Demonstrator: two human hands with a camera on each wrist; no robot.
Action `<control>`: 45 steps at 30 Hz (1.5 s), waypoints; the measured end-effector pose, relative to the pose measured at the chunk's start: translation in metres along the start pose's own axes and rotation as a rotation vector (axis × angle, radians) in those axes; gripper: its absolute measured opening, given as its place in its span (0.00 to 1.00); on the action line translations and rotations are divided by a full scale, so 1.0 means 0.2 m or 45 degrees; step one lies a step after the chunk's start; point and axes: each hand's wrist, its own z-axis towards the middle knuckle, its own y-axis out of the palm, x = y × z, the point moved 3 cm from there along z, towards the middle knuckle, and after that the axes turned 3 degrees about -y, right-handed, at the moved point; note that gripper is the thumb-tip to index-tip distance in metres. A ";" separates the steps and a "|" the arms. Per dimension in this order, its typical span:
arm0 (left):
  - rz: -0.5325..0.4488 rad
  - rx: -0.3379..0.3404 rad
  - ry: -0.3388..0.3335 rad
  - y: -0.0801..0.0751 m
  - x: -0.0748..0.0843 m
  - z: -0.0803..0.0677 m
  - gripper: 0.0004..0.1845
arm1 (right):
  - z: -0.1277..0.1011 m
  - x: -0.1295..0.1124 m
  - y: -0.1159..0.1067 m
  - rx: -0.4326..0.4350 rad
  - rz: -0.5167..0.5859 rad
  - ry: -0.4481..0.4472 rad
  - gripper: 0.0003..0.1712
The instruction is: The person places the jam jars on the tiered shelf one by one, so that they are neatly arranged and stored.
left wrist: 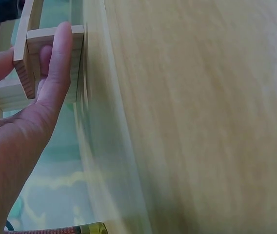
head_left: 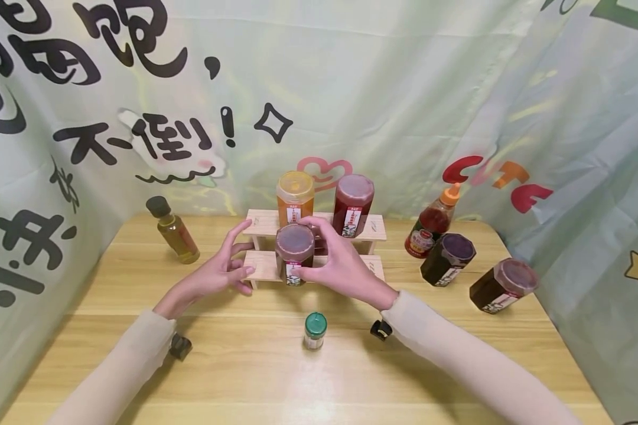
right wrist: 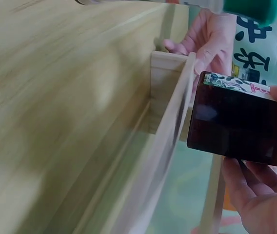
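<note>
The dark jar (head_left: 295, 254) stands upright on the lower step of the small wooden rack (head_left: 260, 267), its long axis vertical and its brownish lid on top; in the right wrist view the same jar (right wrist: 238, 124) shows its dark body just beside the thin board of the step, and I cannot tell there if its base already rests fully on the wood. The right hand (head_left: 340, 262) is directly on the jar's right side, its fingers curled around the body and the lid edge, so it holds the jar; the forearm comes in from the lower right, low over the table (head_left: 244, 378). The left hand (head_left: 218, 271) lies to the left of the jar, at the left end of the rack; its fingers are straight and spread, holding nothing; in the left wrist view the fingertips (left wrist: 60, 58) touch the end of the step. The right hand is therefore the nearer one.

Behind, on the upper step, stand an orange jar (head_left: 295, 198) and a red jar (head_left: 352, 203); in front of the rack, near the table's middle, stands a little green-capped bottle (head_left: 315, 330), apart from both hands.
</note>
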 end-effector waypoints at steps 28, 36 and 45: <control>0.045 -0.026 -0.001 -0.01 0.00 0.00 0.57 | 0.09 0.04 0.12 -0.079 -0.228 -0.066 0.54; 0.040 -0.033 -0.005 0.00 -0.01 0.00 0.56 | 0.11 0.03 0.15 -0.063 -0.294 -0.069 0.52; 0.036 -0.025 -0.025 0.00 -0.01 0.00 0.55 | 0.14 0.04 0.17 -0.069 -0.307 -0.096 0.53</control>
